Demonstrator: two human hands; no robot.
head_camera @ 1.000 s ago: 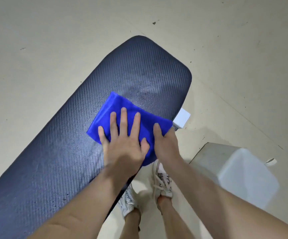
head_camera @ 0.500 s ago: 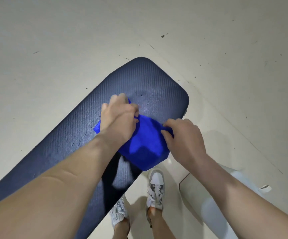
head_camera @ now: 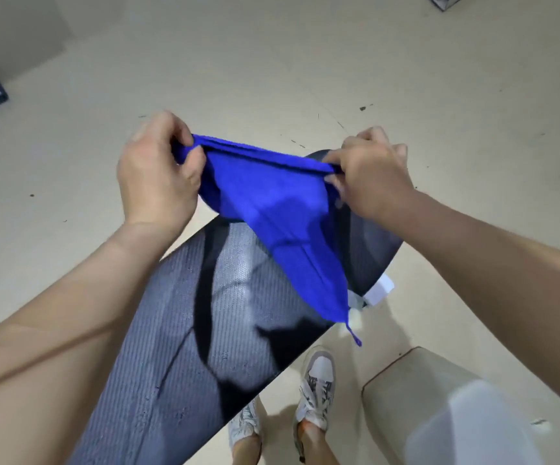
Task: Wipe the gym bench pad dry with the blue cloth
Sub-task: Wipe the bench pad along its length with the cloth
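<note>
- While the blue cloth point(head_camera: 271, 209) is being held up in the air, its top edge is being stretched taut between both hands.
- One end is being pinched by the curled fingers and thumb of the left hand point(head_camera: 157, 176), and the other is being gripped likewise by the right hand point(head_camera: 369, 172).
- The gym bench pad point(head_camera: 204, 330) is lying below the hands, its long axis running from lower left to a rounded end under the right hand.
- The cloth's loose corner is hanging towards the pad's right edge, apparently without touching it, so lowering is probably being called for next.
</note>
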